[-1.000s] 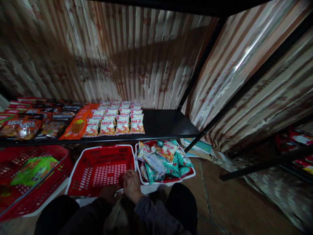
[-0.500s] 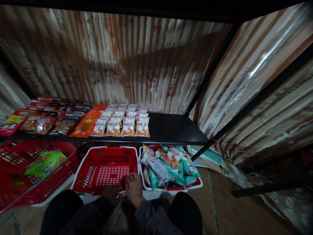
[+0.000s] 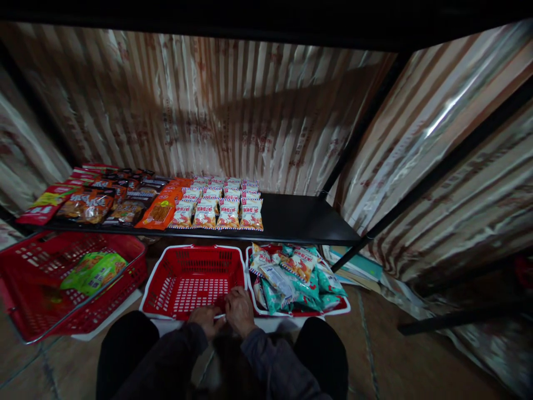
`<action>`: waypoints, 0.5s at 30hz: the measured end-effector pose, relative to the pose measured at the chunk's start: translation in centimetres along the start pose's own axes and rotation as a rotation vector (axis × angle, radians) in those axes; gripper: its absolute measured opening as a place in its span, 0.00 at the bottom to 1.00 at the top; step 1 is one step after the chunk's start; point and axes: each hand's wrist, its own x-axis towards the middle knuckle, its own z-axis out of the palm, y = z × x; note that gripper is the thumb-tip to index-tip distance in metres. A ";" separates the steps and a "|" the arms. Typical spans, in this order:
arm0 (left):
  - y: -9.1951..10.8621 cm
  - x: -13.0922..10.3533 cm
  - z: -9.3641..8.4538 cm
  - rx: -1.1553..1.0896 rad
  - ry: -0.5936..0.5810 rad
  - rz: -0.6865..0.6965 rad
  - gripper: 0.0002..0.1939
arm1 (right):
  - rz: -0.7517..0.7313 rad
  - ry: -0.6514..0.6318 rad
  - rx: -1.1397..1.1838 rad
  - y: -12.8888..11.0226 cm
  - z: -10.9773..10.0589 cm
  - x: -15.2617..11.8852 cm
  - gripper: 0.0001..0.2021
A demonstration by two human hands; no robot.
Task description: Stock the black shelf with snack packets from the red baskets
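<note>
Both my hands are at the near edge of a red plastic basket point(image 3: 189, 258) with a white rim, standing on the floor in front of the shelf. My left hand point(image 3: 205, 319) has its fingers closed over that near rim. My right hand point(image 3: 240, 311) is closed on the rim just beside it, close to the basket's near right corner. A short piece of white rim shows between the two hands. Fingertips of both hands are partly hidden in the dim light. Inside the basket only its slotted bottom and walls show.
Right of it, a second red basket point(image 3: 340, 312) is heaped with teal and white-orange snack bags point(image 3: 302, 264). Another red basket point(image 3: 25, 303) at left holds green packets point(image 3: 94, 272). The low black shelf point(image 3: 300, 214) carries rows of snack bags point(image 3: 228, 214). Shelf posts point(image 3: 377, 228) stand at right.
My view has turned slightly left, so the shelf and baskets appear further right. Both hands stay at the near rim of the middle basket, with the left hand showing more clearly.
</note>
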 end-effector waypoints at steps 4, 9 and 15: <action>-0.1 -0.1 0.1 -0.015 0.013 -0.010 0.20 | -0.006 -0.010 0.003 -0.2 -0.1 0.0 0.09; -0.4 0.2 0.0 -0.032 -0.002 0.006 0.20 | 0.010 -0.002 0.017 -0.4 -0.2 0.1 0.09; -0.4 1.7 -0.4 -0.145 -0.074 0.013 0.16 | -0.058 -0.019 0.085 -0.1 -2.2 0.5 0.15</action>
